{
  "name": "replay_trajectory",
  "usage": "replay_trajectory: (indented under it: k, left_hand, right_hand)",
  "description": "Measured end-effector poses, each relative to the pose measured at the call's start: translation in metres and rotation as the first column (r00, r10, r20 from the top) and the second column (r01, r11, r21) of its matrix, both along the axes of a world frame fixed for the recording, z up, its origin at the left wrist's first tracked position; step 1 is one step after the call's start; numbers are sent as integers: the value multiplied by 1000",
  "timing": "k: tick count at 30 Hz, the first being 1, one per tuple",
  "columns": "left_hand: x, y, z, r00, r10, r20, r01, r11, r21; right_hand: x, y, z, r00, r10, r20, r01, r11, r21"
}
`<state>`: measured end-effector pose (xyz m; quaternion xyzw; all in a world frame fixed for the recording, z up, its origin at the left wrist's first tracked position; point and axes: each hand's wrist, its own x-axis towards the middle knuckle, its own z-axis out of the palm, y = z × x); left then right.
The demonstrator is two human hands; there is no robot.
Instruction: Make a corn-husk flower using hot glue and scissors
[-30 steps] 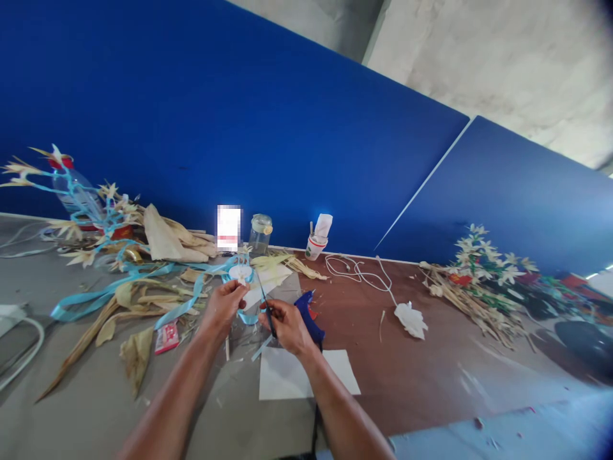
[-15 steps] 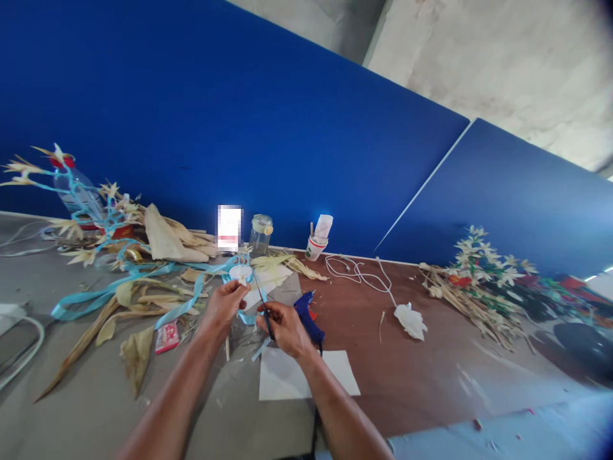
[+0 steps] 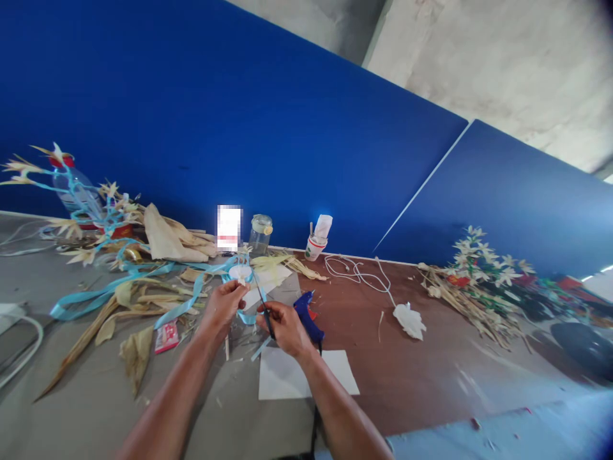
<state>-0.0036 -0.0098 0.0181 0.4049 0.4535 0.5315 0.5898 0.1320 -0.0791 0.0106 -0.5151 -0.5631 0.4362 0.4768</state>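
Observation:
My left hand [image 3: 223, 308] is closed in a pinch on a light blue ribbon [image 3: 191, 297] that trails off to the left across the table. My right hand [image 3: 286, 327] is closed round a small pair of dark scissors [image 3: 263, 299], whose blades point up toward the ribbon between my hands. A white ribbon spool [image 3: 240, 273] sits just behind my left hand. A blue glue gun [image 3: 306, 314] lies right behind my right hand. A white sheet of paper [image 3: 306, 374] lies under my right wrist.
Dried husk leaves [image 3: 143, 306], husk flowers and a plastic bottle [image 3: 76, 191] crowd the left. A glass jar [image 3: 260, 233], a paper cup [image 3: 316, 244], a white cable [image 3: 359, 273] and a white flower [image 3: 410, 318] stand behind. A flower bundle [image 3: 479, 268] lies at right. Blue panels back the table.
Both hands stay nearly in place; my right hand with the scissors has edged slightly left toward the ribbon.

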Motion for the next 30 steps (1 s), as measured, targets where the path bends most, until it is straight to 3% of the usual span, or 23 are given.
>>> replay_trajectory:
  k: [8,30]
  left_hand:
    - [-1,-4,7,992,46,116,-38,997,-72]
    - [-4,2,0,985,67,161,-60,997,-52]
  right_hand:
    - [-4,-1,0,1000,-4,-21,3,999,-46]
    - [-9,-2,-4,992,28,119,-23,999,-47]
